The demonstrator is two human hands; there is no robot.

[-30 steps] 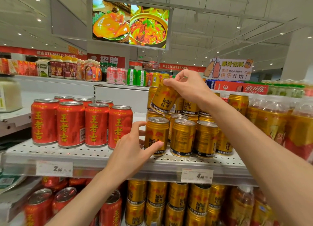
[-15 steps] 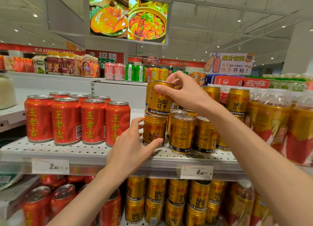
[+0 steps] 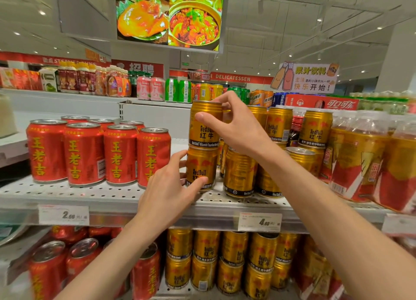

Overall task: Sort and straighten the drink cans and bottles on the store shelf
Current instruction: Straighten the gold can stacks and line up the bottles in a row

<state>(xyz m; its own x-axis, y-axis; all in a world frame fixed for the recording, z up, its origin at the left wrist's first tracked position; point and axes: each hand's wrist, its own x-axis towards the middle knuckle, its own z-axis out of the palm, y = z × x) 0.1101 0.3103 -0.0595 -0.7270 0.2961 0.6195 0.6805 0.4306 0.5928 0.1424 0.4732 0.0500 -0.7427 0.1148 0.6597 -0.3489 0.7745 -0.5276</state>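
My right hand [image 3: 234,128] grips the upper gold Red Bull can [image 3: 203,125] by its top and side; it stands upright on the lower gold Red Bull can [image 3: 201,169]. My left hand [image 3: 168,191] holds that lower can at its base, thumb in front, fingers on its left side. Both cans stand at the left end of the gold can group [image 3: 239,173] on the perforated white shelf [image 3: 90,191]. More gold cans are stacked two high behind my right wrist.
Red cans with yellow characters [image 3: 101,153] fill the shelf's left part, close beside the lower can. Orange-red bottles [image 3: 364,160] stand at the right. Price tags [image 3: 64,214] hang on the shelf edge. The shelf below holds red cans [image 3: 49,268] and gold cans [image 3: 227,259].
My right hand brought the tilted gold can down and leftwards and stood it upright on the front-left can. My left hand stayed on that lower can.
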